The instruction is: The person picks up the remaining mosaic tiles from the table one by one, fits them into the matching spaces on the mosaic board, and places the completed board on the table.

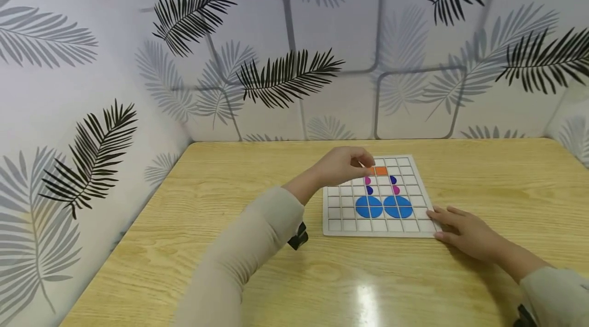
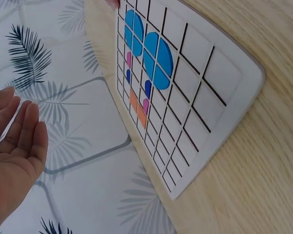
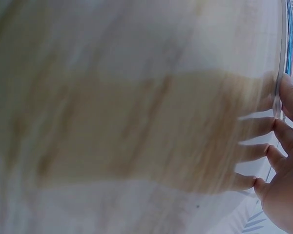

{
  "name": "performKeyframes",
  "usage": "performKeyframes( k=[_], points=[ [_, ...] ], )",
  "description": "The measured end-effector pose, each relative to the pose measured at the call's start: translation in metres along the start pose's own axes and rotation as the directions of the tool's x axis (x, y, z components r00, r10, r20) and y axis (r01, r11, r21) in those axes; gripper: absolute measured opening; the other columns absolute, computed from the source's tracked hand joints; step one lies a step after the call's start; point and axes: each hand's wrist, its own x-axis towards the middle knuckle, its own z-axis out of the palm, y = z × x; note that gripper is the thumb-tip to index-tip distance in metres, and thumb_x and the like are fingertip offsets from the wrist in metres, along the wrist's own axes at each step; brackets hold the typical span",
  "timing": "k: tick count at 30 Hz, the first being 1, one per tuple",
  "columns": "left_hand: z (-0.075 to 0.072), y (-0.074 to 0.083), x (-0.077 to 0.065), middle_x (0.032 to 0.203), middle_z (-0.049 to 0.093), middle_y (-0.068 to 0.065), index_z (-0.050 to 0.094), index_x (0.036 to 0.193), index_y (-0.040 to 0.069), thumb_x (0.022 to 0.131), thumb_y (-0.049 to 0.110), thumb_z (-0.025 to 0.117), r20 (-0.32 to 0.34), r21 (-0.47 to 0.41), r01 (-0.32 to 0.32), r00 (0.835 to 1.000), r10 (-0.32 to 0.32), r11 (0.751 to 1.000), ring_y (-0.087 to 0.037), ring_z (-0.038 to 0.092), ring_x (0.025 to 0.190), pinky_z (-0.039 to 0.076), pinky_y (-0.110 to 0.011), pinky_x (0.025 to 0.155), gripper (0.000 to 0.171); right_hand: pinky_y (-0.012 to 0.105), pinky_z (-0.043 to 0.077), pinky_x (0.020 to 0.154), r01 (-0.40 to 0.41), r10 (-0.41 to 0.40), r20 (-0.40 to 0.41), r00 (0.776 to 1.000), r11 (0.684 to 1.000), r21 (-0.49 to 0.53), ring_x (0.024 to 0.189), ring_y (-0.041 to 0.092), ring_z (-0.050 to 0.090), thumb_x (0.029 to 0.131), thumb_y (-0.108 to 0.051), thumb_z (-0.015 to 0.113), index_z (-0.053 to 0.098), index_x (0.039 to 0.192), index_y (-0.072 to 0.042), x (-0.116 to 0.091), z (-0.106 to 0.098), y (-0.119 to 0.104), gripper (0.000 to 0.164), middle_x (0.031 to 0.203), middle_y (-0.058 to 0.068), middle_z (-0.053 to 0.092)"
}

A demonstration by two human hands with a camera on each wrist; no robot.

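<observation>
A white grid board [image 1: 377, 235] lies flat on the table. Two blue ovals [image 1: 398, 207], each split by the grid lines, fill its lower middle. Above them are small pink half-circles [image 1: 397, 190] and dark blue half-circles [image 1: 393, 180], then orange squares [image 1: 381, 170] near the far side. My left hand [image 1: 345, 165] is over the board's far left part, thumb and fingertips beside the orange squares in the head view. Its fingers curve loosely in the left wrist view, with nothing visible between them. At the board's near right corner, my right hand [image 1: 465, 232] touches the edge with extended fingers.
The light wooden table [image 1: 221, 245] reaches back to a wall [image 1: 322, 112] patterned with leaves and rounded lines. A black strap piece [image 1: 299, 237] shows at the left sleeve [image 1: 248, 240], and another dark piece is at the right sleeve [image 1: 557, 291].
</observation>
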Motion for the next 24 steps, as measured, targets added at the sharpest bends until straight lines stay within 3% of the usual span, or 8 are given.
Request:
performKeyframes(
  k=[6,12,24],
  points=[
    [-0.012,-0.002,-0.022,0.097,0.057,0.0,0.058,0.099,0.011,0.083,0.015,0.058,0.028,-0.061,-0.001,1.0,0.003,0.998,-0.006,0.053,0.084,0.042,-0.017,0.072,0.017,0.06,0.025,0.084,0.009,-0.009,-0.008,1.0,1.0,-0.017,0.112,0.048,0.03,0.082,-0.031,0.056,0.047,0.122,-0.001,0.0,0.002,-0.002,0.051,0.126,0.023,0.037],
    [-0.022,-0.01,-0.043,0.099,0.057,-0.001,0.058,0.102,0.008,0.083,0.015,0.058,0.044,-0.06,0.027,0.999,-0.024,0.998,-0.007,0.055,0.086,0.043,-0.019,0.073,0.02,0.06,0.024,0.085,-0.005,0.005,-0.002,1.0,1.0,-0.017,0.113,0.047,0.028,0.083,-0.032,0.055,0.045,0.124,-0.001,0.002,0.0,-0.001,0.052,0.128,0.023,0.036],
    [-0.029,-0.04,-0.09,0.099,0.058,-0.003,0.058,0.101,0.008,0.082,0.013,0.059,0.017,-0.097,0.141,0.99,-0.14,0.985,-0.014,0.055,0.09,0.044,-0.024,0.074,0.02,0.059,0.025,0.085,0.014,-0.014,-0.012,1.0,1.0,-0.012,0.113,0.047,0.029,0.083,-0.031,0.056,0.046,0.123,-0.001,0.0,0.002,0.0,0.051,0.127,0.023,0.037]
  ],
)
